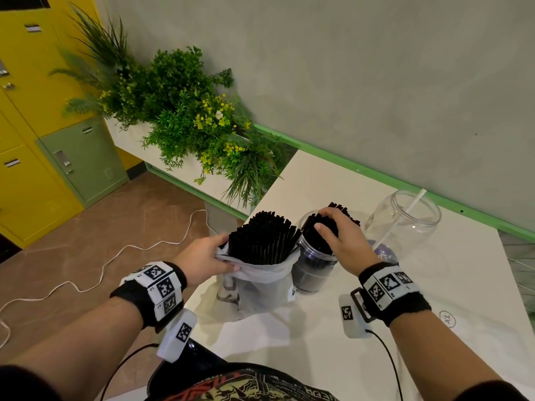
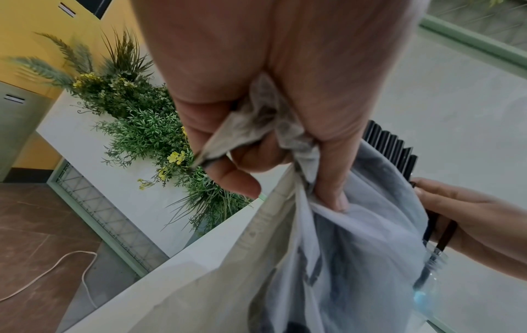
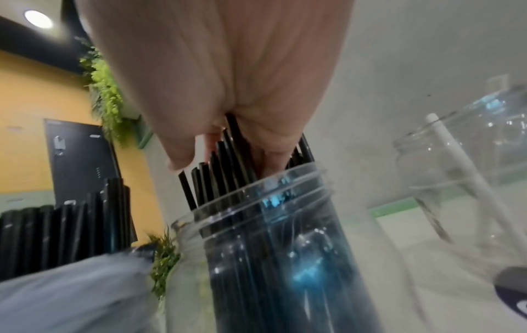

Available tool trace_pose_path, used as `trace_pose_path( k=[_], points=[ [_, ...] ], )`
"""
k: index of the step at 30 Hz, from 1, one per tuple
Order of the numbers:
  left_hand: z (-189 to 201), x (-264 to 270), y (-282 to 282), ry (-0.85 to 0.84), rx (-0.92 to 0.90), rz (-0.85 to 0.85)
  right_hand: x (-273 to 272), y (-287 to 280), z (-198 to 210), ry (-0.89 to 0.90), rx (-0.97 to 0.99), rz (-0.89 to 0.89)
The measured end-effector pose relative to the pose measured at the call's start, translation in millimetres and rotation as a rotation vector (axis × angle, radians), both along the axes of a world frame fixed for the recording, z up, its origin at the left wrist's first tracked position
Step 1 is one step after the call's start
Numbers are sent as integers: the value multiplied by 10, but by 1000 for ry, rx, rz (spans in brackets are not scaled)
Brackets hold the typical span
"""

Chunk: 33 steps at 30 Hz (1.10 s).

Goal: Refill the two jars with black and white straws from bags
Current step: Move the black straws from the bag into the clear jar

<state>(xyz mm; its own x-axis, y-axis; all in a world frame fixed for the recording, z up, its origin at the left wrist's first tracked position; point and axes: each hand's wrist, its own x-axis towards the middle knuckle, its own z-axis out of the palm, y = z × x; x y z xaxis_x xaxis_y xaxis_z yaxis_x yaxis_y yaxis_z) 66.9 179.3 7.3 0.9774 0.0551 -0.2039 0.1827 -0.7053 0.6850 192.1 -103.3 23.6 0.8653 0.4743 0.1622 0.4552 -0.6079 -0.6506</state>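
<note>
A thin white plastic bag (image 1: 260, 282) stands on the white table (image 1: 318, 337), full of upright black straws (image 1: 265, 238). My left hand (image 1: 202, 256) grips the bag's bunched rim (image 2: 256, 126) at its left side. To its right is a clear jar (image 1: 314, 270) holding black straws (image 3: 228, 162). My right hand (image 1: 335, 235) is curled round a bundle of those straws at the jar's mouth (image 3: 256, 191). Further right a second clear jar (image 1: 405, 224) holds one white straw (image 1: 411, 209).
A planter of green plants (image 1: 185, 111) runs along the table's far left side. Yellow and green lockers (image 1: 43, 140) stand at the left, and a white cable (image 1: 115, 256) lies on the brown floor. Behind the table runs a grey wall with a green ledge (image 1: 376, 172).
</note>
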Motion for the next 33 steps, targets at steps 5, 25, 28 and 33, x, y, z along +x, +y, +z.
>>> trace_pose_path(
  k=[5,25,28,33],
  points=[
    [-11,-2,-10,-5,-22,7,-99,-62,-153,-151,-86,-27],
    [-34,-61,-32,-21,-104,16,-137,-258,-127,-557,6,-149],
    [-35,-65,-30,-23,-106,13,-144,-186,27,-613,-126,-1],
    [-44,-65,-18,-14,-90,22,-92,-60,136,-386,-434,297]
  ],
)
